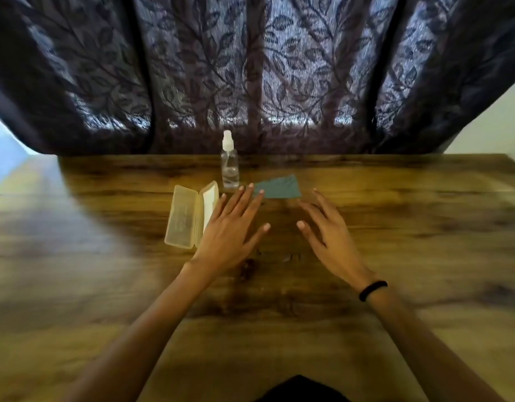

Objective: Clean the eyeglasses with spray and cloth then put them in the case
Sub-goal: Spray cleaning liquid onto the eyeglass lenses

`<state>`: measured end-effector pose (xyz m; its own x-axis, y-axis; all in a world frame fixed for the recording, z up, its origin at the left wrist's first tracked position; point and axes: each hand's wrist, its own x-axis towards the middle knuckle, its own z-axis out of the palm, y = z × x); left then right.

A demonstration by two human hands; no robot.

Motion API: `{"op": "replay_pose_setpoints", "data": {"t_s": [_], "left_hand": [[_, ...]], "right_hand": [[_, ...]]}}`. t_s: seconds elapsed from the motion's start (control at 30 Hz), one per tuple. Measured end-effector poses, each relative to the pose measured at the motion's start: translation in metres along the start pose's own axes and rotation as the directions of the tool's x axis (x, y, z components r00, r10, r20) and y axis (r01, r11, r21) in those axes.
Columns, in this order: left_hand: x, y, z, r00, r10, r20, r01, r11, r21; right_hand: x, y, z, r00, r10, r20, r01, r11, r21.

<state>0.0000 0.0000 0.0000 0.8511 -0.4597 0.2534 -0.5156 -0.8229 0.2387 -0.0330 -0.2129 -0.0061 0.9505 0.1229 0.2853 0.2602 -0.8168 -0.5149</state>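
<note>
Brown wood-grain table [395, 227], head view only, picture soft with blur. At the far middle stands a small clear plastic spray bottle with a white nozzle [229, 166], upright. Just beside it on the right lies a flat grey-teal rectangular cleaning cloth [279, 187]. Left of the bottle and nearer is a pale yellow translucent plastic glasses case [186, 217], lid swung open, both halves lying on the table. No glasses show in the part of it I can see.

Left hand [230, 227]: palm down, fingers straight and spread, holding nothing. It covers the case's right edge in the picture and its fingertips reach the cloth's near left corner; touching or just above, cannot tell. Right hand [325, 230]: also palm down, fingers loose and spread, holding nothing, near the cloth's right corner but apart from it. A black band [372, 290] sits on the right wrist.

Eyeglasses: cannot find them for sure. A faint glint on the table between the two hands may be a clear frame, too blurred to say.

Dark leaf-patterned curtain [250, 68] hangs behind the table.

Step, as I judge it: the very start, nothing picked up, no spraying or wiping under way. Next move likely calls for one hand to take the glasses by the frame and the other to grip the bottle, nozzle aimed at the lenses, without knocking the light bottle over.
</note>
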Motion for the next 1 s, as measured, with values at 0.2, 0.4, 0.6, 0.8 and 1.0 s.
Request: {"op": "replay_pose_setpoints", "data": {"t_s": [0.2,0.4,0.6,0.8,1.0], "left_hand": [[-0.020,-0.005,0.009,0.979,0.201,-0.014,-0.201,0.978,-0.049],[-0.025,-0.005,0.015,0.945,0.326,0.005,-0.326,0.945,-0.040],[-0.025,-0.005,0.018,0.941,0.337,-0.017,-0.337,0.940,-0.050],[-0.020,-0.007,0.005,0.952,0.293,-0.084,-0.303,0.940,-0.156],[0.000,-0.013,-0.016,0.966,0.123,-0.228,-0.183,0.947,-0.265]], "right_hand": [[-0.027,0.016,0.000,0.996,0.017,-0.092,-0.007,0.995,0.104],[-0.033,0.021,-0.001,0.992,0.083,-0.092,-0.071,0.990,0.122],[-0.035,0.025,0.001,0.994,0.098,-0.046,-0.092,0.989,0.114],[-0.026,0.022,-0.006,0.986,0.092,-0.137,-0.062,0.976,0.208],[0.000,0.004,-0.017,0.953,0.084,-0.290,0.025,0.936,0.352]]}}
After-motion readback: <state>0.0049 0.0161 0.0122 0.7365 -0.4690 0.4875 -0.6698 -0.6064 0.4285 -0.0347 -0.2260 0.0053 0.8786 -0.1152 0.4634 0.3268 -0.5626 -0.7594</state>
